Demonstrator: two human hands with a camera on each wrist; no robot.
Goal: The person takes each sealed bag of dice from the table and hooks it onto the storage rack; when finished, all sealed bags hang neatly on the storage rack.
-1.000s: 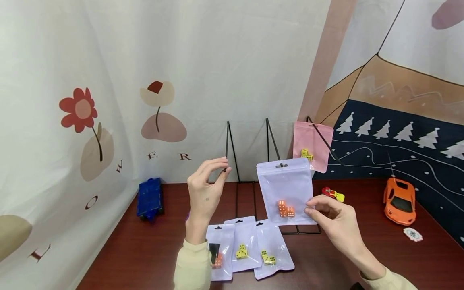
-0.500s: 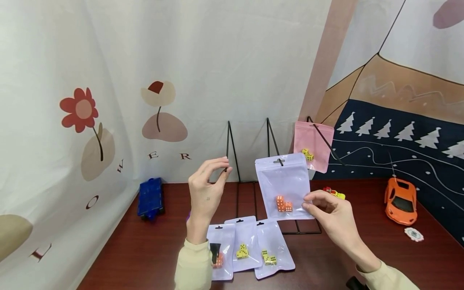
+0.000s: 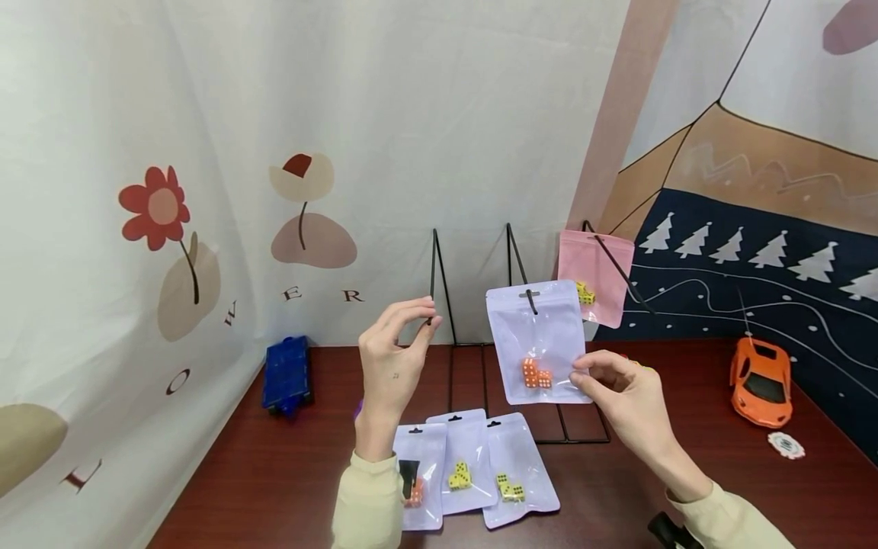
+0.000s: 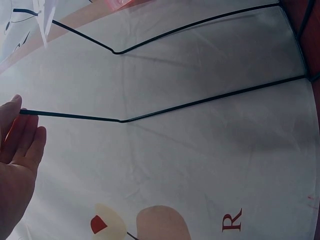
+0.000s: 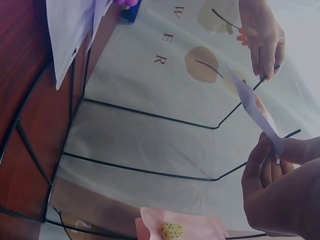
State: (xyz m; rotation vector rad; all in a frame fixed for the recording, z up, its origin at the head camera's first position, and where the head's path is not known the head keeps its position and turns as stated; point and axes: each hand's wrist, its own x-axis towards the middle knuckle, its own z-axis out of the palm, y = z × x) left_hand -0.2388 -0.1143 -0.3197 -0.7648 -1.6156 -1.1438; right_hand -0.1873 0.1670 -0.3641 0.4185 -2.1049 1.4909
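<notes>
My left hand [image 3: 392, 362] pinches the tip of the left prong of a black wire rack [image 3: 444, 288]; the left wrist view shows thumb and fingers at the prong's end [image 4: 70, 116]. A lilac zip bag [image 3: 538, 328] with orange dice [image 3: 535, 374] hangs on the middle prong, whose tip sticks out through the hang hole. Between thumb and fingers my right hand [image 3: 626, 396] pinches the bag's lower right edge. Seen from the right wrist, the bag [image 5: 252, 107] is nearly edge-on. A pink bag [image 3: 607, 267] with yellow dice hangs on the right prong.
Several lilac bags [image 3: 521, 450] with yellow or orange dice lie on the dark red table [image 3: 261, 473] in front. A blue toy vehicle [image 3: 286, 374] stands at the left. At the right are an orange toy car [image 3: 761, 381] and a poker chip [image 3: 786, 444].
My right hand has raised the lilac bag and pushed it back, and the middle prong's tip has come through its hang hole. The left hand keeps its pinch on the left prong.
</notes>
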